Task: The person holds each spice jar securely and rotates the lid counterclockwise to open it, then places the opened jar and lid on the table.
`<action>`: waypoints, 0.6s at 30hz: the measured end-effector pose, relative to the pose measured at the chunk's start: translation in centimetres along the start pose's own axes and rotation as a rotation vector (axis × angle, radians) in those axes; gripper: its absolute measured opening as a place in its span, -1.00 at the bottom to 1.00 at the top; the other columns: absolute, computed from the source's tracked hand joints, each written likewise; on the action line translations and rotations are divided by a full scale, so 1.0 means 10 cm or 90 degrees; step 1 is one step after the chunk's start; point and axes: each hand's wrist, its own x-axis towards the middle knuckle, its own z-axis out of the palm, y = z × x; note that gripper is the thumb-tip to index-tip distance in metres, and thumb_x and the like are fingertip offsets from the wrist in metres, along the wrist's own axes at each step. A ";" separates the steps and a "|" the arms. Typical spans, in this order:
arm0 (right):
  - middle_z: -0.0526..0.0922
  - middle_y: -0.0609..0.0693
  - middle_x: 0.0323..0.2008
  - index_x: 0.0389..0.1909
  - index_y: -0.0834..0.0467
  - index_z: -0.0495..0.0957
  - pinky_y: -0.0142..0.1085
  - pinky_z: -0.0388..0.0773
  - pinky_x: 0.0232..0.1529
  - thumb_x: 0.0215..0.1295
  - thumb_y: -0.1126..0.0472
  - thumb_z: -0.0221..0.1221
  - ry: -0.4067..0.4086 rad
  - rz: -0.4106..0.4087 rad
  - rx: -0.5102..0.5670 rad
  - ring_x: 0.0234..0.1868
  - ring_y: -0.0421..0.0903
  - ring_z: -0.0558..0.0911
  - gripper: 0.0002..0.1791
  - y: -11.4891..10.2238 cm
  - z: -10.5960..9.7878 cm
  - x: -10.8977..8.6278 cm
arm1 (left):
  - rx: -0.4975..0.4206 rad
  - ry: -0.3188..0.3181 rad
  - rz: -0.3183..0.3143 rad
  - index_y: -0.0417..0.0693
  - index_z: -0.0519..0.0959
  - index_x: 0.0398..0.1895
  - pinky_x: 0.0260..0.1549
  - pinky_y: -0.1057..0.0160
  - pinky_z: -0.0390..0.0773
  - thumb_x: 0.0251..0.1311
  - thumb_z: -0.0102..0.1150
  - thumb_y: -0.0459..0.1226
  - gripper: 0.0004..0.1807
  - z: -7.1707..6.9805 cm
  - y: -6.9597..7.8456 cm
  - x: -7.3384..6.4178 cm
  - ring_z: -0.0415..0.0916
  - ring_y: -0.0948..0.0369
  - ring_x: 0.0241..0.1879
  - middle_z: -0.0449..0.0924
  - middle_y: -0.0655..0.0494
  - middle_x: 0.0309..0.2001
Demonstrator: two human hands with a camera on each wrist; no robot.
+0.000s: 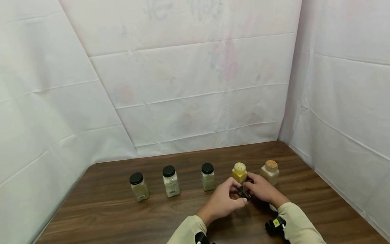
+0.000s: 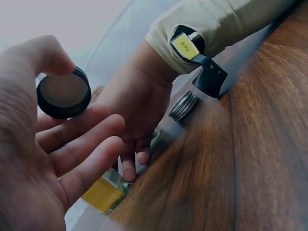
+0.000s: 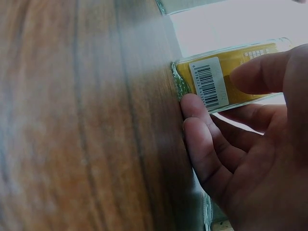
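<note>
My left hand point(image 1: 223, 200) pinches a black screw lid point(image 2: 65, 94) between thumb and fingers, and the lid's hollow underside shows in the left wrist view. The other fingers spread below it. My right hand point(image 1: 262, 188) is just right of the lid, beside a square glass jar of yellow powder point(image 1: 239, 174). That jar stands upright without its lid, a pale disc with yellow marks at its mouth. In the right wrist view my thumb point(image 3: 260, 74) overlaps the jar, and loosely bent fingers point(image 3: 199, 137) hang along its lower edge.
An uncapped jar with an orange-brown top point(image 1: 270, 173) stands to the right. A round lid point(image 2: 184, 106) lies by my right wrist. Black-lidded jars, one green point(image 1: 208, 178), one pale point(image 1: 171, 183) and one olive-coloured point(image 1: 139, 188), stand spaced leftward on the wooden table point(image 1: 128, 220). White cloth surrounds it.
</note>
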 end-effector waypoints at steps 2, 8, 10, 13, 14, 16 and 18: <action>0.58 0.02 -0.39 0.02 0.29 0.49 -0.22 0.47 -0.44 0.45 0.22 0.05 0.002 0.000 -0.005 -0.42 -0.06 0.53 -0.74 0.00 0.00 0.00 | 0.029 0.004 0.001 -0.07 0.46 -0.05 -0.31 0.38 0.57 0.10 0.35 -0.24 -0.62 0.01 0.00 0.00 0.58 0.40 -0.29 0.63 0.33 -0.28; 0.59 0.02 -0.36 0.05 0.29 0.49 -0.21 0.48 -0.42 0.47 0.22 0.04 0.001 0.006 -0.013 -0.40 -0.06 0.54 -0.73 -0.01 0.00 0.01 | 0.052 0.007 -0.023 0.04 0.41 -0.03 -0.32 0.36 0.55 0.11 0.35 -0.22 -0.61 0.02 -0.02 0.00 0.54 0.39 -0.28 0.58 0.32 -0.26; 0.58 0.01 -0.36 0.03 0.29 0.49 -0.21 0.48 -0.42 0.46 0.22 0.04 0.001 0.004 -0.015 -0.40 -0.06 0.54 -0.74 -0.01 0.00 0.01 | 0.060 0.010 -0.022 0.07 0.42 -0.02 -0.31 0.36 0.56 0.14 0.35 -0.21 -0.61 0.03 -0.02 0.00 0.55 0.39 -0.29 0.58 0.32 -0.26; 0.56 0.00 -0.38 0.04 0.28 0.49 -0.21 0.47 -0.42 0.46 0.21 0.04 0.002 -0.002 -0.028 -0.42 -0.06 0.53 -0.73 0.00 -0.01 0.02 | 0.096 0.013 -0.009 0.08 0.44 0.02 -0.30 0.37 0.56 0.18 0.35 -0.19 -0.61 0.04 -0.02 0.00 0.56 0.39 -0.27 0.58 0.33 -0.26; 0.55 0.00 -0.39 0.05 0.28 0.49 -0.21 0.47 -0.42 0.46 0.21 0.04 0.003 -0.005 -0.033 -0.42 -0.06 0.52 -0.73 0.01 -0.01 0.02 | 0.114 0.012 -0.004 0.09 0.45 0.04 -0.30 0.38 0.56 0.19 0.35 -0.18 -0.61 0.05 -0.03 0.00 0.56 0.40 -0.26 0.58 0.34 -0.26; 0.56 0.00 -0.36 0.06 0.27 0.49 -0.20 0.47 -0.39 0.46 0.20 0.05 0.005 -0.013 -0.045 -0.41 -0.07 0.53 -0.72 0.02 -0.02 0.02 | 0.147 0.005 0.003 0.11 0.46 0.07 -0.30 0.39 0.56 0.21 0.35 -0.15 -0.60 0.06 -0.04 0.00 0.55 0.41 -0.25 0.57 0.35 -0.26; 0.58 0.00 -0.32 0.08 0.26 0.50 -0.18 0.48 -0.33 0.47 0.20 0.05 0.008 -0.020 -0.056 -0.37 -0.07 0.53 -0.71 0.02 -0.02 0.01 | 0.172 -0.002 0.010 0.13 0.47 0.10 -0.29 0.40 0.55 0.23 0.35 -0.13 -0.59 0.07 -0.06 0.01 0.54 0.42 -0.24 0.56 0.36 -0.25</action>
